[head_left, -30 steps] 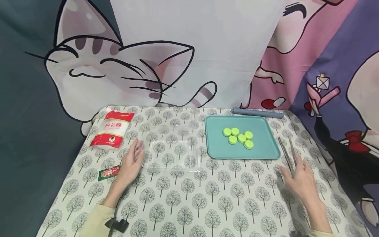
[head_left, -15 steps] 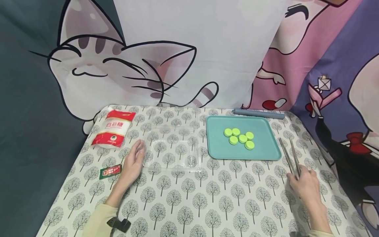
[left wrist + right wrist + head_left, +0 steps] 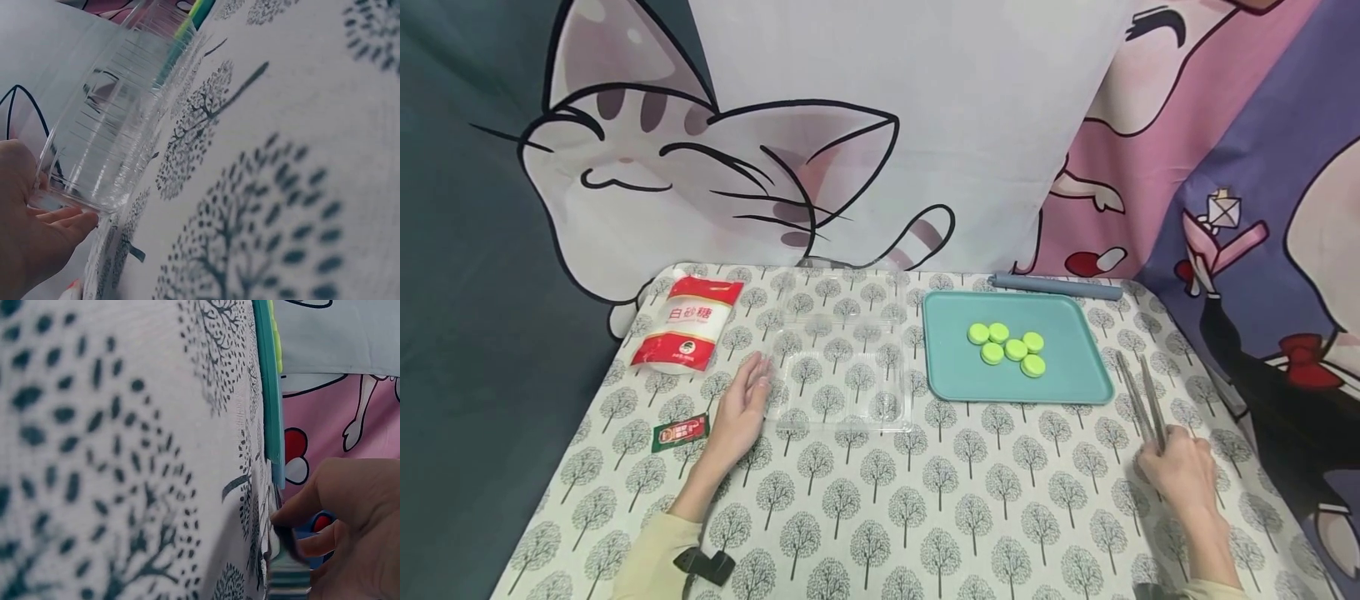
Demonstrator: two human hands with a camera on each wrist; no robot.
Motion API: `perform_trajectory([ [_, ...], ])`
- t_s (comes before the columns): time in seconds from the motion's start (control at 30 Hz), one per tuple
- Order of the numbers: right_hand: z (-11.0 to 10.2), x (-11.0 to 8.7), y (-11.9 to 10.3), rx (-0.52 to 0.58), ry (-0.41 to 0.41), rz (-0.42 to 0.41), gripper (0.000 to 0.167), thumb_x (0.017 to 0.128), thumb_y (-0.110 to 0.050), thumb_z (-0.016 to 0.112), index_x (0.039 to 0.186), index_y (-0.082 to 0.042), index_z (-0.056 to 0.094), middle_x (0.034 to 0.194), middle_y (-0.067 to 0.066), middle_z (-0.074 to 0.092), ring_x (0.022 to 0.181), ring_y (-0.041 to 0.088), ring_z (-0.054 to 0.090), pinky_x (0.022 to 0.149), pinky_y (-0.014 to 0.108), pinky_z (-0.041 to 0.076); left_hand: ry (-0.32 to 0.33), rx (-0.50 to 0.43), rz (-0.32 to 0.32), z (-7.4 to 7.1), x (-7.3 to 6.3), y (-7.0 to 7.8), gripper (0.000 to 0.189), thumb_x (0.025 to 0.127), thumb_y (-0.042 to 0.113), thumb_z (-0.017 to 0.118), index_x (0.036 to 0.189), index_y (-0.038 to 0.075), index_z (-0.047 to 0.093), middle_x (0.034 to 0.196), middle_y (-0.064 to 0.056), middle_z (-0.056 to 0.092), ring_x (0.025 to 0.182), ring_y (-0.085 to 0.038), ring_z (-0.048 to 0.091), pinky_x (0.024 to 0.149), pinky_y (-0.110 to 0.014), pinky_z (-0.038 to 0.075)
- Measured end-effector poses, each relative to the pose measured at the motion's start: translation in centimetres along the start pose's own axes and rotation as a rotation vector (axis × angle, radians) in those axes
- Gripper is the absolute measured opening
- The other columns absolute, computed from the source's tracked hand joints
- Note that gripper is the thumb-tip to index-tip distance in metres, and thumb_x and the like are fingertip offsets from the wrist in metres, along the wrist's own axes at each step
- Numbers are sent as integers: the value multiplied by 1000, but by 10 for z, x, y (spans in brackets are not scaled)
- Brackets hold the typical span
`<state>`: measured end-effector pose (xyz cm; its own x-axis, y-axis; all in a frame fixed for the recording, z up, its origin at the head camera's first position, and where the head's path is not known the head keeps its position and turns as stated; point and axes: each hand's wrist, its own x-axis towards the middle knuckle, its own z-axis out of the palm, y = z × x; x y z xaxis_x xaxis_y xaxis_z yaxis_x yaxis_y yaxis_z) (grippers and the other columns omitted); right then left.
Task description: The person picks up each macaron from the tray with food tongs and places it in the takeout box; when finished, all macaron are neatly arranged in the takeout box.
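Observation:
My right hand point(image 3: 1183, 472) grips metal tongs point(image 3: 1138, 396) at their rear end, to the right of the teal tray point(image 3: 947, 387). Their two arms stand apart, pointing away from me. In the right wrist view, thumb and fingers pinch the shiny tongs point(image 3: 287, 575). Several light green macarons point(image 3: 1016, 350) lie clustered on the tray. My left hand point(image 3: 741, 412) touches the left side of a clear plastic box point(image 3: 835, 427), whose lid point(image 3: 842, 292) is folded back behind it. The left wrist view has its fairly straight fingers against the corner of the clear box point(image 3: 106, 150).
A red and white bag of sugar point(image 3: 688, 325) lies at the back left. Nearer me is a small red and green packet point(image 3: 681, 432). Behind the tray lies a grey-blue roll point(image 3: 1056, 287). A printed curtain point(image 3: 985, 125) hangs along the table's back edge.
My right hand has closed round the tongs and drawn them slightly toward me and to the right. The left hand stays at the box, nearly still. The view has shifted slightly.

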<state>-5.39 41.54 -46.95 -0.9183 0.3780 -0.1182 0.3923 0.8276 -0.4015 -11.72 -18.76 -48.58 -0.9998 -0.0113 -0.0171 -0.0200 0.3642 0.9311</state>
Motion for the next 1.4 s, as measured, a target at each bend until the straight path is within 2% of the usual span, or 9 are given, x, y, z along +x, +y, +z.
perform_trajectory([
  [0.17, -1, -1, -2, 17, 8, 45, 32, 96, -17, 43, 103, 14, 47, 89, 31, 46, 81, 44, 46, 61, 46, 39, 8, 13, 5, 3, 0, 1, 56, 110, 18, 40, 160, 1, 22, 161, -20, 36, 148, -34, 40, 122, -34, 33],
  [0.37, 0, -3, -4, 31, 42, 108, 36, 100, -25, 25, 92, 4, 45, 74, 19, 49, 65, 32, 47, 49, 35, 37, 12, -18, 8, 6, -1, 1, 55, 109, 13, 39, 160, 1, 21, 160, -19, 38, 147, -33, 42, 118, -25, 36],
  [0.47, 0, -6, -1, 57, 43, 112, 45, 103, -27, 21, 101, 11, 46, 72, 17, 48, 59, 29, 46, 44, 34, 38, 12, -8, 13, 7, 0, 1, 55, 109, 13, 39, 160, 0, 21, 160, -19, 39, 146, -32, 43, 118, -26, 36],
  [0.53, -1, -7, 0, 72, 63, 102, 53, 105, -28, 21, 111, 19, 45, 78, 25, 51, 64, 35, 50, 47, 40, 43, 10, -2, 16, 7, 0, 1, 55, 109, 13, 39, 160, 0, 21, 160, -18, 40, 145, -33, 44, 118, -27, 37],
  [0.6, -4, -8, -1, 85, 78, 91, 60, 106, -29, 23, 126, 26, 40, 90, 34, 53, 74, 44, 53, 56, 49, 47, 12, 11, 19, 7, 1, 1, 55, 110, 14, 39, 160, 0, 21, 160, -18, 40, 145, -33, 44, 118, -28, 37],
  [0.7, -11, -10, -3, 84, 107, 73, 64, 106, -30, 26, 139, 25, 33, 113, 46, 49, 99, 60, 50, 78, 64, 46, 11, 12, 15, 7, 1, 1, 55, 110, 14, 39, 160, 1, 21, 160, -18, 40, 145, -33, 44, 118, -28, 37],
  [0.83, -19, -14, -9, 97, 131, 58, 65, 106, -31, 31, 146, 20, 28, 121, 47, 45, 112, 65, 43, 91, 73, 40, 9, 1, 7, 6, 0, 0, 55, 110, 14, 39, 160, 2, 21, 160, -17, 39, 145, -32, 44, 117, -27, 38],
  [1.17, -26, -26, -31, 143, 224, -23, 62, 105, -31, 46, 147, 13, 35, 129, 42, 47, 118, 62, 43, 94, 73, 38, 29, 23, 21, 4, 2, -1, 55, 109, 14, 40, 160, 2, 23, 159, -17, 42, 144, -32, 47, 120, -28, 34],
  [1.4, -25, -32, -41, 114, 278, -147, 54, 100, -30, 59, 135, 10, 52, 116, 35, 58, 99, 51, 54, 82, 62, 42, 27, 18, 20, 3, 2, -2, 54, 109, 14, 40, 160, 2, 23, 159, -17, 42, 144, -32, 46, 112, -6, 33],
])
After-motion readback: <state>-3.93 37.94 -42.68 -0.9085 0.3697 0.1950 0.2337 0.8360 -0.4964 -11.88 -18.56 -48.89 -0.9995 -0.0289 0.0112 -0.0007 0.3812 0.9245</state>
